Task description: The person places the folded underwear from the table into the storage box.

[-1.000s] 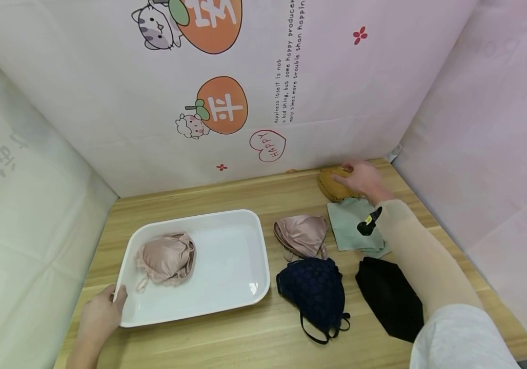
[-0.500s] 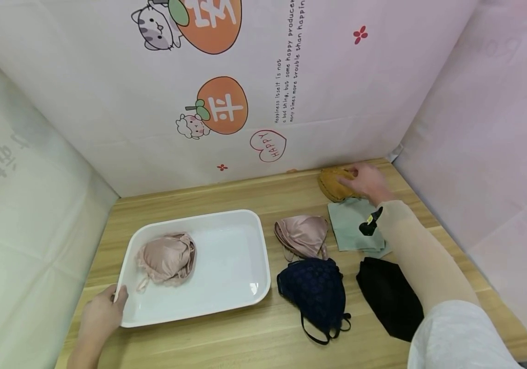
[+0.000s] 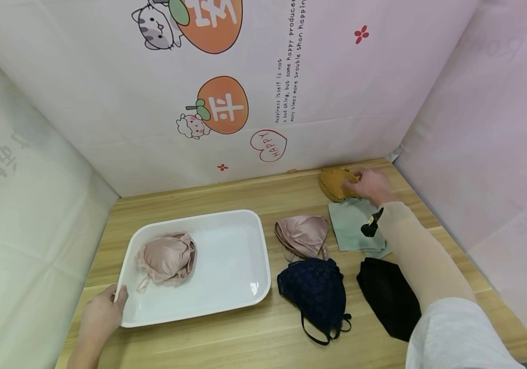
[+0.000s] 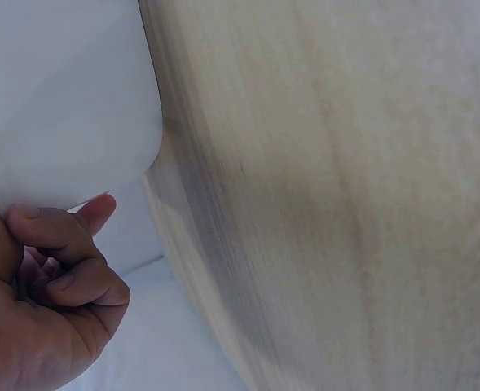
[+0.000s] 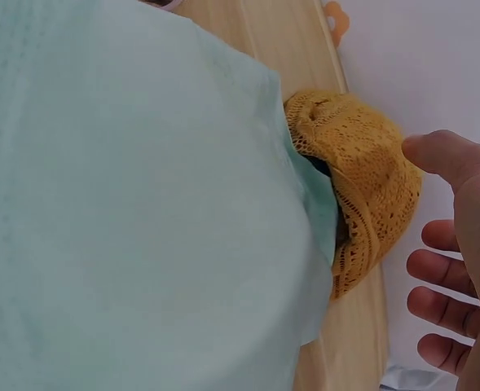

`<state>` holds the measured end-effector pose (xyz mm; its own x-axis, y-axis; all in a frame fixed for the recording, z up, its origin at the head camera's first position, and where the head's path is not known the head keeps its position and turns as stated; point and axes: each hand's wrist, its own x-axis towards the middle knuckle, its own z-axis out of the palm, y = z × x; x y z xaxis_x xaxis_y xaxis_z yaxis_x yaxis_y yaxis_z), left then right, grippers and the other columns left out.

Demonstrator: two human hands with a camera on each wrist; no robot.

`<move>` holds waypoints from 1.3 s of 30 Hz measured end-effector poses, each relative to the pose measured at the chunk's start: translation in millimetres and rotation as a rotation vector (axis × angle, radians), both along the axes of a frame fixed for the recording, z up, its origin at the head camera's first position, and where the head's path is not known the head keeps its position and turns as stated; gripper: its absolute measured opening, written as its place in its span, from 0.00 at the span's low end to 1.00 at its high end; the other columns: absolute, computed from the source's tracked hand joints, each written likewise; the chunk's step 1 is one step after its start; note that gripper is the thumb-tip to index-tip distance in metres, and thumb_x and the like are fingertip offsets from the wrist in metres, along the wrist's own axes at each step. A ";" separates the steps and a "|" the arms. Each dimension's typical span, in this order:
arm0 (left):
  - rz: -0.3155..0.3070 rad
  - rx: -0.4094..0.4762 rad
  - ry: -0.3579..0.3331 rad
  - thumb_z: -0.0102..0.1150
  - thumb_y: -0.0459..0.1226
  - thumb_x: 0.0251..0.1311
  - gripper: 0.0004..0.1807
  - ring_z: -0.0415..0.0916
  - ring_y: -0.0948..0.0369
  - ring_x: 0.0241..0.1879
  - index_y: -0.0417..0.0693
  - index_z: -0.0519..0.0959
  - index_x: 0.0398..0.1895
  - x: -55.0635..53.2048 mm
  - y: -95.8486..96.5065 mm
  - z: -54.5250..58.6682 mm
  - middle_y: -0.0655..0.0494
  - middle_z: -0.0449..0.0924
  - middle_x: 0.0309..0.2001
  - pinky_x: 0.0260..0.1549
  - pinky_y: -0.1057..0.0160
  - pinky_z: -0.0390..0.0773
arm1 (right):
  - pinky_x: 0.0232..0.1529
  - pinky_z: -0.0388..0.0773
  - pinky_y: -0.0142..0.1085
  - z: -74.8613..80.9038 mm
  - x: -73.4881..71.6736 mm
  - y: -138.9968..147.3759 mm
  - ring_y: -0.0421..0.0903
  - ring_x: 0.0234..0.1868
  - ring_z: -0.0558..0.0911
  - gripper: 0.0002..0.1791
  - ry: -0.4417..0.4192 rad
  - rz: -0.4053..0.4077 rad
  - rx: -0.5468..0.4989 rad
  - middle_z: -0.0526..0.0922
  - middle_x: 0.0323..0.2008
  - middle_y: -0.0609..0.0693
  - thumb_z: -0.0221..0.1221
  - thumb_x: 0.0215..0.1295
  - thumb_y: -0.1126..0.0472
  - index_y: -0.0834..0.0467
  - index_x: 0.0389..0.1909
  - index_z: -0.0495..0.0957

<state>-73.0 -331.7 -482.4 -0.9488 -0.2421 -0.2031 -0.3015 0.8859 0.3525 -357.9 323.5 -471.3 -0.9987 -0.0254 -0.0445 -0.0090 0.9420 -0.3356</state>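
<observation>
At the left, my left hand (image 3: 101, 313) grips the short side of a white tray (image 3: 226, 277); in the left wrist view its curled fingers (image 4: 85, 285) lie at the tray's corner. A folded pink satin bra (image 3: 166, 258) lies inside the tray. My right hand (image 3: 371, 185) is at the right side of a mustard lace bra (image 3: 335, 184) by the back wall. In the right wrist view the fingers are spread, and the thumb is close to the lace (image 5: 370, 163); whether it touches, I cannot tell. Pale green folded fabric (image 3: 353, 223) lies just below.
Right of the tray lie another pink satin bra (image 3: 302, 233) and a navy bra (image 3: 314, 294) with straps. A black folded garment (image 3: 388, 297) sits partly beneath the right forearm. Printed white sheets (image 3: 337, 102) wall the wooden table (image 3: 226, 343) at back and sides.
My right hand has drawn slightly to the right across the mustard bra, which stays in place. The left hand and the tray have not moved.
</observation>
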 end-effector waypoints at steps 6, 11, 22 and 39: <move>-0.004 0.003 0.011 0.30 0.48 0.71 0.32 0.76 0.35 0.44 0.25 0.66 0.58 1.0 -0.3 -0.9 0.26 0.75 0.48 0.36 0.45 0.77 | 0.46 0.73 0.54 -2.1 0.8 1.0 0.59 0.51 0.76 0.42 -0.012 0.001 -0.002 0.74 0.55 0.63 0.51 0.58 0.30 0.58 0.63 0.66; -0.003 0.003 0.017 0.30 0.47 0.71 0.31 0.77 0.36 0.43 0.25 0.67 0.58 1.5 -0.5 -1.3 0.27 0.76 0.48 0.35 0.45 0.77 | 0.47 0.73 0.55 -3.9 -0.8 0.3 0.60 0.51 0.76 0.44 -0.017 -0.002 0.003 0.74 0.56 0.63 0.51 0.57 0.29 0.58 0.64 0.66; -0.011 0.011 -0.003 0.29 0.48 0.72 0.32 0.76 0.35 0.45 0.25 0.66 0.59 0.2 -1.3 -2.5 0.27 0.75 0.49 0.38 0.44 0.77 | 0.52 0.70 0.58 -11.4 -6.0 0.2 0.64 0.57 0.71 0.51 -0.071 -0.024 0.041 0.70 0.61 0.64 0.53 0.52 0.26 0.60 0.66 0.62; -0.005 -0.006 0.025 0.31 0.46 0.71 0.30 0.76 0.34 0.44 0.26 0.67 0.58 -1.1 -0.1 -0.8 0.26 0.75 0.48 0.37 0.44 0.77 | 0.40 0.74 0.52 -17.6 -7.0 -6.4 0.59 0.45 0.77 0.50 -0.141 -0.030 0.089 0.77 0.49 0.65 0.55 0.47 0.24 0.64 0.56 0.69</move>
<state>-74.0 -331.8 -483.1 -0.9548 -0.2382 -0.1778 -0.2880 0.8894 0.3549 -364.9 317.1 -488.9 -0.9827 0.0148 -0.1848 0.0610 0.9671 -0.2468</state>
